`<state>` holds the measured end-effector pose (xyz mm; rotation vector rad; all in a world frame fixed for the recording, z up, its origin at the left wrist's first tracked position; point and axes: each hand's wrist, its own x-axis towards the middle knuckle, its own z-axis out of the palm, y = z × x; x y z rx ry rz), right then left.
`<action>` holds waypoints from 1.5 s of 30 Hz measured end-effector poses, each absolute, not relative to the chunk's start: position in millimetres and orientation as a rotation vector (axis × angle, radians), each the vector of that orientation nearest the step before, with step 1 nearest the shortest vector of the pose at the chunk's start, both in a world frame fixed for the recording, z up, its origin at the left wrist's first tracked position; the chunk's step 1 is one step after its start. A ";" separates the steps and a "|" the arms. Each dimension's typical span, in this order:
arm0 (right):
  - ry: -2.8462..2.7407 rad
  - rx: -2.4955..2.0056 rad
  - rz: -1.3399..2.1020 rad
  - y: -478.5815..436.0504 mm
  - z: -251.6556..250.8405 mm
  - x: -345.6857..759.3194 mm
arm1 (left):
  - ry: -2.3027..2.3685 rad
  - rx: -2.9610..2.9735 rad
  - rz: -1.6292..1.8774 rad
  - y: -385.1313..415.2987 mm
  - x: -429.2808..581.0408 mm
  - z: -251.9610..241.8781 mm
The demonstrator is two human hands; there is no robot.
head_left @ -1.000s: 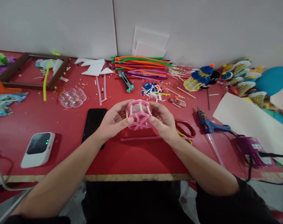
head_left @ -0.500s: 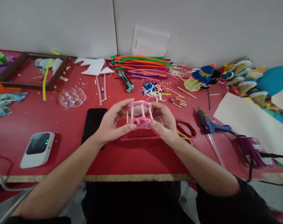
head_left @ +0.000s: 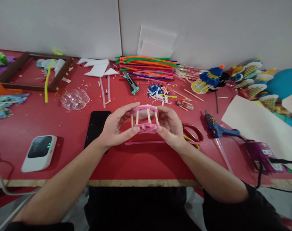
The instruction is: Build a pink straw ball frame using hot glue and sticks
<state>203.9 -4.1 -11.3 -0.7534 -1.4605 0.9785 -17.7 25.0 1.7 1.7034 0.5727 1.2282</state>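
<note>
Both hands hold a small pink cage-like model (head_left: pixel 145 119) made of two pink rings joined by short wooden sticks, a little above the red table (head_left: pixel 141 160). My left hand (head_left: pixel 115 126) pinches its left side between thumb and fingers. On the model's right side, my right hand (head_left: pixel 170 125) grips it the same way. The model sits nearly level, seen side-on. A thin clear straw (head_left: pixel 146 142) lies on the table just under the hands.
A black phone (head_left: pixel 97 125) and a white device with green lights (head_left: pixel 39 152) lie left. Red-handled scissors (head_left: pixel 192 133), a blue glue gun (head_left: pixel 216 128) with its cable, and white paper (head_left: pixel 259 125) are right. Coloured straws (head_left: pixel 147 65), cut bits (head_left: pixel 157 90), a cutter (head_left: pixel 130 82) lie behind.
The hands have tilted the pink model from showing its latticed face to lying level and side-on. The hands stay in about the same place.
</note>
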 end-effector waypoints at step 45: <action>-1.436 -0.842 1.028 -2.2 -9.9 204.6 | 0.611 1.544 1.204 27.4 -11.4 -1.7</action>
